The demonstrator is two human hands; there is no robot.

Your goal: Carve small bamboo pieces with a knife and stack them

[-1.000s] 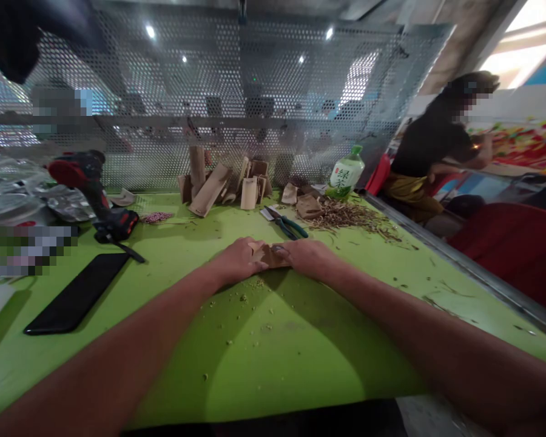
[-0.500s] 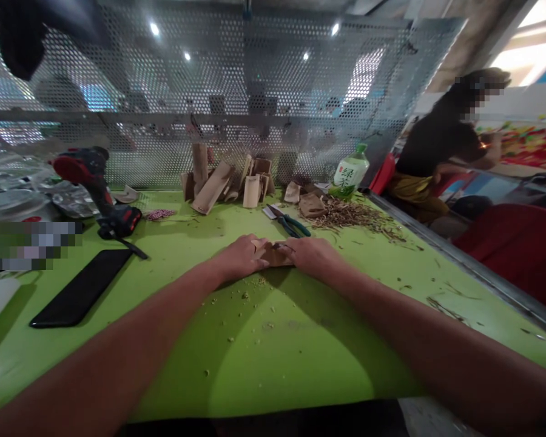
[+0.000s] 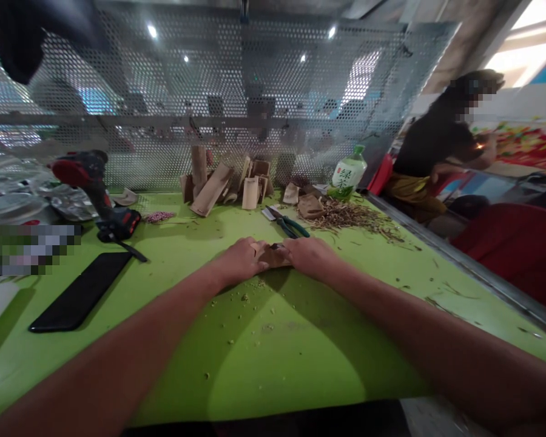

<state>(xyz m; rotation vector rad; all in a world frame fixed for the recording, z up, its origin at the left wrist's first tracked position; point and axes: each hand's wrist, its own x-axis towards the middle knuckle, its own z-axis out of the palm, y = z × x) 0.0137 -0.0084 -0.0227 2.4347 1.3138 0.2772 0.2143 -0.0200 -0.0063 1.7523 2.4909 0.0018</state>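
My left hand (image 3: 242, 260) is closed on the left end of a brown, curved piece (image 3: 275, 258), perhaps cardboard or bark; its exact material is unclear. The piece's other end is in my right hand (image 3: 312, 256), whose fingers wrap over it. A small dark spot or object shows at the piece's upper edge beside the right fingers, too small to name. Pale crumbs (image 3: 246, 297) lie scattered on the green tabletop (image 3: 282, 364) below the hands. Just beyond my right hand rest pliers with dark green handles (image 3: 291, 227).
Similar brown pieces (image 3: 212, 188) stand against a perforated metal panel (image 3: 164, 139). Dry shreds (image 3: 355, 218) are heaped near a green-capped bottle (image 3: 348, 173). Leftward are a cordless drill (image 3: 88, 194) and a black flat slab (image 3: 82, 291). A person (image 3: 432, 133) sits beyond the right edge.
Both hands stay on the brown piece, almost in the same place. The whole view has shifted slightly; no object has visibly been moved.
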